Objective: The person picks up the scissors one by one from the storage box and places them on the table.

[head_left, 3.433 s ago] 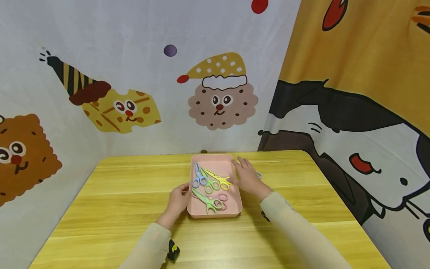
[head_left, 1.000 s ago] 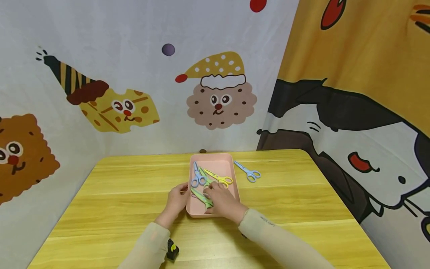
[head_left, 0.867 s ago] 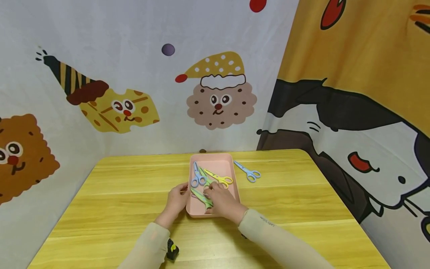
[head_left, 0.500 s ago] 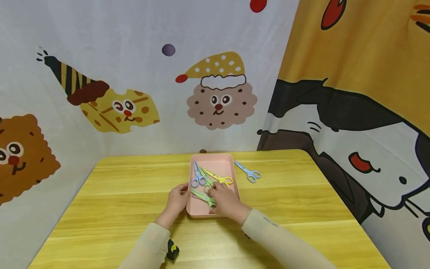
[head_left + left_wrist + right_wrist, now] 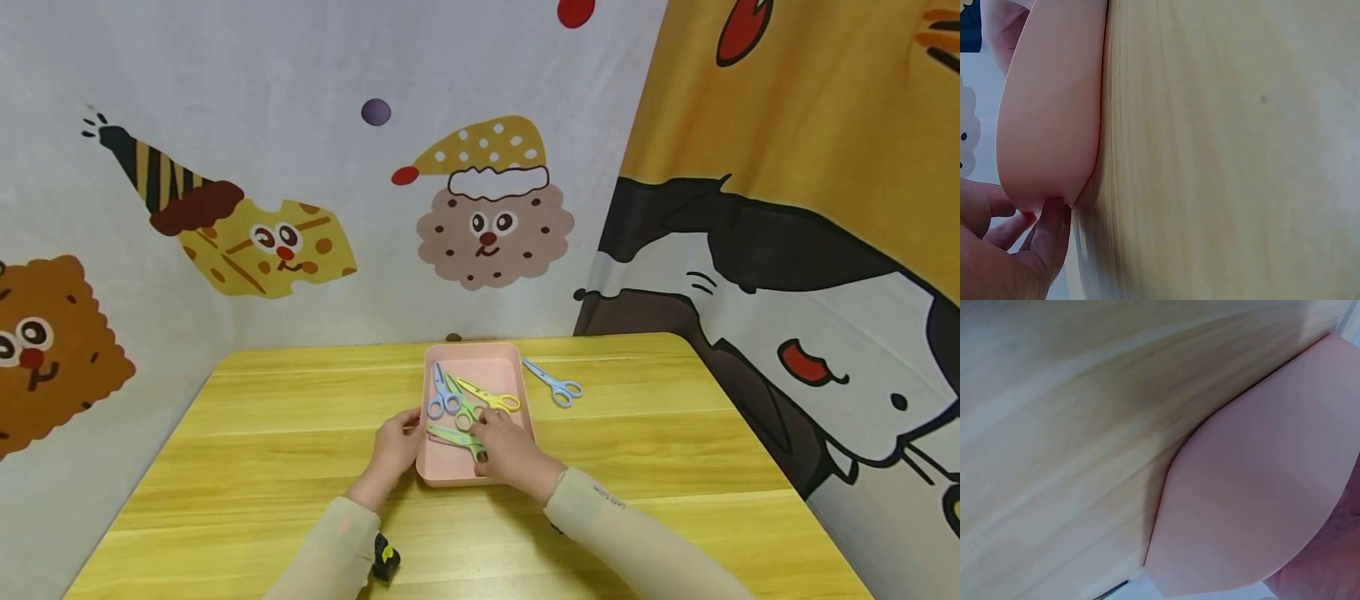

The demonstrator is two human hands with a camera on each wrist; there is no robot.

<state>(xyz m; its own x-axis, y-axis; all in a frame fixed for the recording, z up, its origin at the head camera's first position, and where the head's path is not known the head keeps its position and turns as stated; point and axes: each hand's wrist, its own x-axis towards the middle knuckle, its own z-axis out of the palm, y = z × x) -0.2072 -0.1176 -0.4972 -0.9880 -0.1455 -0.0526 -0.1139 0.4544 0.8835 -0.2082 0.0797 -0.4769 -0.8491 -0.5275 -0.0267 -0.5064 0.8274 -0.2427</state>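
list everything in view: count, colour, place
Wood-grain table: one, yellow, foreground
Rectangular tray: one, pink, on table
Blue loop-handled scissors: two, blue, one in tray, one right of it
Yellow loop-handled scissors: one, yellow, in tray
Green loop-handled scissors: two, green, in tray
Thin blade: one, pink, in tray, mostly hidden
Cartoon-printed fabric backdrop: count unclear, white and orange, behind table
Small devices: two, black, at wrists
Long sleeves: two, cream, forearms
Left hand: one, bare, tray's left side
Right hand: one, bare, in tray
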